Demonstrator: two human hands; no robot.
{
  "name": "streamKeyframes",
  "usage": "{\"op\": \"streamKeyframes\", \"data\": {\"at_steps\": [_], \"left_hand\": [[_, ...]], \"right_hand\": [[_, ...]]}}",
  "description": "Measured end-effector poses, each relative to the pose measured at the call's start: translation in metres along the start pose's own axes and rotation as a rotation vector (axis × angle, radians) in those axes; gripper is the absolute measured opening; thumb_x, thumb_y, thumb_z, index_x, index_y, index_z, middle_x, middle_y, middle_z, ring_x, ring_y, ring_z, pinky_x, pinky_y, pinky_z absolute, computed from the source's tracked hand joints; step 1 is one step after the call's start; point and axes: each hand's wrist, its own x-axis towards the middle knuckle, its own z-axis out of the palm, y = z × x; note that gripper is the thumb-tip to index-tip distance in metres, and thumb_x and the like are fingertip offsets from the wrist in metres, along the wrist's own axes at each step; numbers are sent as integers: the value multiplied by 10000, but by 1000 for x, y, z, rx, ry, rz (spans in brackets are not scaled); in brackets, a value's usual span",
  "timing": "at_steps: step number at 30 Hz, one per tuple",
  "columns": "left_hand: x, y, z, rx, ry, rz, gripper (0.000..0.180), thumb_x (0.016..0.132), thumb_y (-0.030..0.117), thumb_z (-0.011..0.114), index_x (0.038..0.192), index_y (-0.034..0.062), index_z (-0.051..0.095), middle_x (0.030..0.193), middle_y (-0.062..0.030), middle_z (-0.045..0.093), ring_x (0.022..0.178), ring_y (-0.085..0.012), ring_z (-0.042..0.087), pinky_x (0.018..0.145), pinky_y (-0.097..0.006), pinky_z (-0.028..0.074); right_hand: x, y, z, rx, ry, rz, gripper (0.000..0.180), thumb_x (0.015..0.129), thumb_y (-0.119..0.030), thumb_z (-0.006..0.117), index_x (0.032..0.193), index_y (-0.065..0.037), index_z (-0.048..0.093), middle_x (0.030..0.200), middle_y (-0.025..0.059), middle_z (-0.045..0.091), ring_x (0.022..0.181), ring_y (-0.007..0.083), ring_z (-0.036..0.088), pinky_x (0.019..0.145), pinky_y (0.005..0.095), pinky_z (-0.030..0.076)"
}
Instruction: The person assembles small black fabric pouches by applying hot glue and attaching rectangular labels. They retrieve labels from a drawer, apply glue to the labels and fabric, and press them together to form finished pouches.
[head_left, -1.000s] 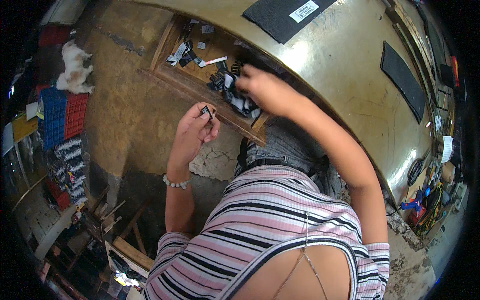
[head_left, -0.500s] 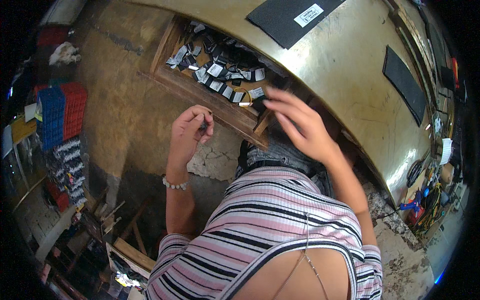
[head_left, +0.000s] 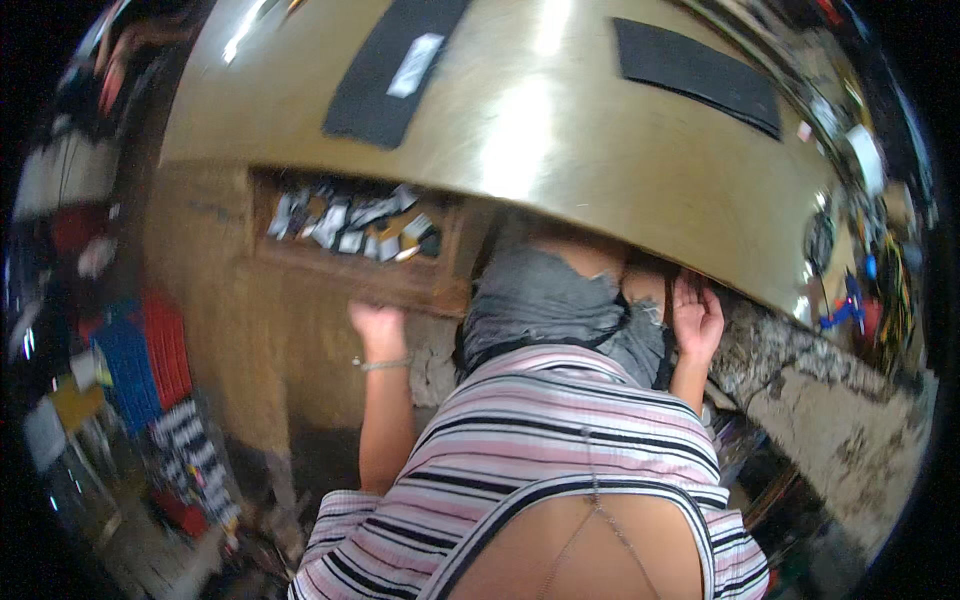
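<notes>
My left hand [head_left: 378, 324] is at the front of a wooden drawer [head_left: 420, 292] pulled out from under the table. Its fingers are blurred and hidden at the drawer's lower edge, so what they do cannot be made out. Inside the drawer lie several small black strips with white labels [head_left: 352, 240], loosely heaped. Over on the right, my right hand [head_left: 697, 320] is palm up beneath the table edge, fingers stretched out and nothing visible in it.
A brass-coloured metal tabletop [head_left: 520, 130] carries a labelled dark mat [head_left: 390, 85] and another dark sheet [head_left: 695, 75]. At the right are a blue glue gun [head_left: 845, 308] and cables [head_left: 895, 300]. Blue and red crates [head_left: 140, 365] stand at the left.
The view has turned, and less of the drawer's inside shows. My right hand has left the drawer for the table's right edge. My left hand is now against the drawer front.
</notes>
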Motion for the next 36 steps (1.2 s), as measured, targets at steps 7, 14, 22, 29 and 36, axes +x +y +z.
{"op": "streamKeyframes", "data": {"at_steps": [7,14,22,29,36], "left_hand": [[58,34,63,-274,184,-103,139,944,145,475,913,51,573,931,-124,586,905,-261,548,843,-448,459],[109,49,160,-5,-290,-52,142,976,113,457,909,23,545,771,-78,499,714,-194,467,693,-359,432],[-19,6,124,196,-769,-273,131,989,26,448,1092,-8,522,879,-72,479,711,-153,410,607,-270,386],[-164,-103,166,764,-964,-535,302,999,274,500,757,105,436,672,18,362,558,-101,298,488,-238,265],[-270,-212,220,1713,-2110,686,191,858,194,749,990,80,669,711,-57,605,571,-148,528,532,-298,420]], "right_hand": [[5,-16,0,92,-113,-54,453,826,-175,552,1210,57,490,1274,225,520,1267,403,443,1165,584,269],[9,-20,-20,128,-219,17,333,862,-148,518,1137,34,563,1178,200,609,1173,366,552,1105,529,394],[-80,-3,-97,-23,61,-77,327,1004,-242,470,1251,-50,561,1265,133,603,1183,283,564,1050,454,449],[-129,-8,-108,-196,210,-213,391,1036,-289,444,1355,-68,485,1349,93,550,1193,235,549,1001,448,470],[-172,-88,-30,-1338,479,-1264,204,945,-92,618,1142,-44,640,974,57,655,836,138,629,747,258,517]]}}
